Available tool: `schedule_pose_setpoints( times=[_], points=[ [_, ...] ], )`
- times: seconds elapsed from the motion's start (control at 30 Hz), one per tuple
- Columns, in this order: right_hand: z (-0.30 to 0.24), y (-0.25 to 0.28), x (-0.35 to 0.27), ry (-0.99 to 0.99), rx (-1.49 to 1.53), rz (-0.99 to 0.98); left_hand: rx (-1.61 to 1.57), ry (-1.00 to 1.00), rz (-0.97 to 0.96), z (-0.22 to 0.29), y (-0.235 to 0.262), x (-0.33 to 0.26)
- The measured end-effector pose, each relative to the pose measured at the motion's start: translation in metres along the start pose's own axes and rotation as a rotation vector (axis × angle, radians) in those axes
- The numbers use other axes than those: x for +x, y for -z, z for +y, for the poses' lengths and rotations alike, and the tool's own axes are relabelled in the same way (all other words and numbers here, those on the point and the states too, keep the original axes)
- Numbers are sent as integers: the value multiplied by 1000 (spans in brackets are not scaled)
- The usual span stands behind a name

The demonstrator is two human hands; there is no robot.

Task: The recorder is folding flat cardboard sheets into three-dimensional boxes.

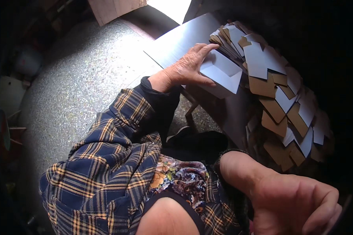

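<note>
My left hand [186,66] reaches out over a grey metal table [184,39] and holds a partly folded white cardboard box [222,74] by its near wall, fingers spread over its rim. Beyond and to the right of it lies a long row of flat die-cut cardboard blanks [280,98], white on one side and brown on the other. My right hand [298,203] is close to the camera at the lower right, fingers curled in, with nothing visible in it.
A speckled stone floor [74,90] spreads to the left of the table. A brown box [113,8] stands at the top. My plaid sleeve [106,164] fills the lower middle. Dim clutter lies along the left edge.
</note>
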State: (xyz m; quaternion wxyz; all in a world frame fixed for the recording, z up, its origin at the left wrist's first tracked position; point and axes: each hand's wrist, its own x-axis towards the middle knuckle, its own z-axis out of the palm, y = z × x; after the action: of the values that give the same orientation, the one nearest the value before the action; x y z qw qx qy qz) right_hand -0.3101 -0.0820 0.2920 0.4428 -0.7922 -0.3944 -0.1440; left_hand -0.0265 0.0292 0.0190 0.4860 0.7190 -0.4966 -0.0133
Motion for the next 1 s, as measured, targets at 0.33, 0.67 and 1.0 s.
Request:
schedule_pose_setpoints(
  times=[0.33,0.67,1.0],
  points=[
    [209,-75,-7,-210,-832,384,-103,60,-25,-7,8,-7],
    [266,-72,-43,-810,-882,79,-225,119,-80,-7,-5,-3],
    [259,-68,-69,-620,-531,716,58,109,107,-24,-9,-5]
  ],
)
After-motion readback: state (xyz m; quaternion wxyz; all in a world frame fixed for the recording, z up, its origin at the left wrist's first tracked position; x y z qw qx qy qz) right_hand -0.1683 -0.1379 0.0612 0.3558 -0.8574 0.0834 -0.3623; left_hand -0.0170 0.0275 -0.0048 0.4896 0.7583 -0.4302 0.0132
